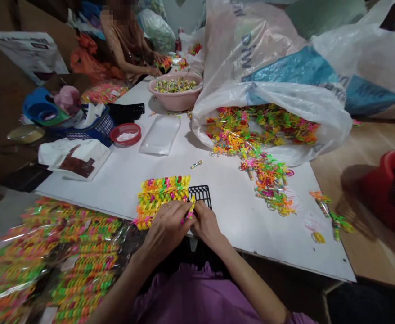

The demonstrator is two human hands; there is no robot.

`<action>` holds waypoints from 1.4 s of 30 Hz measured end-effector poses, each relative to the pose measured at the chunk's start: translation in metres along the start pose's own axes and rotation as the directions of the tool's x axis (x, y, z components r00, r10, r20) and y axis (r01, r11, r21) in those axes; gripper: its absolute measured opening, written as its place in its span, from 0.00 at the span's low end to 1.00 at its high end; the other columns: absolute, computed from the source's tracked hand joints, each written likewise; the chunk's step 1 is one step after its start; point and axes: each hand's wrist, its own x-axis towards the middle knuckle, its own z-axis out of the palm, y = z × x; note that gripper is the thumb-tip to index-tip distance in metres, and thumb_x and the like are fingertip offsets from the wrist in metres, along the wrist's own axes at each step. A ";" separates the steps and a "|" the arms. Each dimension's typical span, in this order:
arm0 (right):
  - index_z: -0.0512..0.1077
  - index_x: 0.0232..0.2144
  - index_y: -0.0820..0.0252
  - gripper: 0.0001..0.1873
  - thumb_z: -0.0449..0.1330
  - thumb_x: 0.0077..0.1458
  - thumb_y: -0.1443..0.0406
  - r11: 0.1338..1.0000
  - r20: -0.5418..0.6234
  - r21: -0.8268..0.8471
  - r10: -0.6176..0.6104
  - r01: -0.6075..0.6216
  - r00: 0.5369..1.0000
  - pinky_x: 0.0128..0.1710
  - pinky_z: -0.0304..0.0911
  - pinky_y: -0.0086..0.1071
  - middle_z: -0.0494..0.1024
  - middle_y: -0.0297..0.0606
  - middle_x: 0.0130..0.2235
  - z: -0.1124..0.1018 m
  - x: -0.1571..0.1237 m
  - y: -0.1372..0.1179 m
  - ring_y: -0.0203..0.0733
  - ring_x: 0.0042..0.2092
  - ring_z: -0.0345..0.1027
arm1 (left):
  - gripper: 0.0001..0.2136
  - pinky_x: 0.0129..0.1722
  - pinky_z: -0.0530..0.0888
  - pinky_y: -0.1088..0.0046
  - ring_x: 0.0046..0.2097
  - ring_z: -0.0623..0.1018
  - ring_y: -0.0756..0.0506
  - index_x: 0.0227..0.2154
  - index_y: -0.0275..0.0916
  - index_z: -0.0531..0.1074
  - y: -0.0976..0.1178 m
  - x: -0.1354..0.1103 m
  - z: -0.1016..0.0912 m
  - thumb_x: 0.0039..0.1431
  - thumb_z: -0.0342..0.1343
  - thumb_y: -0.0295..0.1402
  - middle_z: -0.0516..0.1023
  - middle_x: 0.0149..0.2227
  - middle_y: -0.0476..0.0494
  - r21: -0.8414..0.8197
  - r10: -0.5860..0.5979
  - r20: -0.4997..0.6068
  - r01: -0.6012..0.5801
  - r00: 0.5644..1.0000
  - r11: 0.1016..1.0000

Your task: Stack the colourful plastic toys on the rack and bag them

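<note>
A black plastic grid rack (pixel 201 194) lies on the white table (pixel 123 180), most of it filled with rows of bright plastic toy pieces (pixel 160 191). My left hand (pixel 165 227) rests on the near rows, fingers curled over the pieces. My right hand (pixel 206 222) is beside it, fingers pinched at a pink piece by the rack's near edge. A loose heap of coloured pieces (pixel 268 177) spills from a big white plastic bag (pixel 271 90) to the right.
Packed clear bags of filled racks (pixel 65 261) lie at the near left. A pink bowl of small items (pixel 175 90), a red dish (pixel 126 134), an empty clear bag (pixel 160 135) and a blue basket (pixel 92 128) stand farther back. Another person (pixel 126 45) works at the far end. A red bin (pixel 393 189) stands right.
</note>
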 end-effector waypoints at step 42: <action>0.68 0.29 0.60 0.02 0.56 0.49 0.70 0.989 0.161 0.150 -0.036 0.012 0.986 0.29 0.51 0.24 0.66 0.30 0.27 -0.018 -0.003 0.010 0.32 0.29 0.58 | 0.10 0.40 0.66 0.69 0.39 0.72 0.46 0.34 0.41 0.74 -0.047 0.032 0.002 0.59 0.49 0.37 0.72 0.33 0.46 -0.046 -0.155 -0.055 0.153 0.986 0.987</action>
